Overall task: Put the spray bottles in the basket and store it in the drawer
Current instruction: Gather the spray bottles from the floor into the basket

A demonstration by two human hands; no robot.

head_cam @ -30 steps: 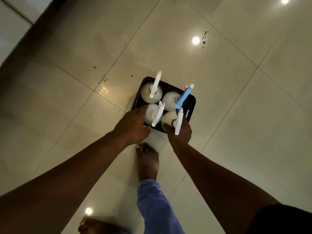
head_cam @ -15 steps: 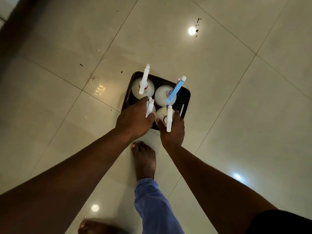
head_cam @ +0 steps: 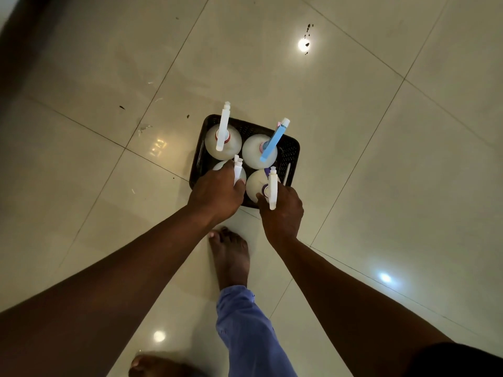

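Note:
A dark perforated basket (head_cam: 293, 148) holds several white spray bottles standing upright. The far-left bottle (head_cam: 211, 144) has a white trigger and the far-right bottle (head_cam: 251, 155) a blue one. My left hand (head_cam: 217, 191) is closed over the basket's near-left edge and covers most of the near-left bottle (head_cam: 221, 165). My right hand (head_cam: 283, 210) grips the near-right edge, under the white trigger of the near-right bottle (head_cam: 257, 183). The basket's near rim is hidden by both hands.
Glossy beige floor tiles (head_cam: 353, 131) with dark specks and lamp reflections lie below. My bare foot (head_cam: 231, 257) and a blue trouser leg (head_cam: 245, 330) are just behind the basket. My other foot (head_cam: 155, 365) is at the bottom edge. A dark strip (head_cam: 16, 50) runs along the upper left.
Both hands stay on the basket's near edge. My left hand has slid further over the near-left bottle. The floor pattern has shifted slightly under the basket.

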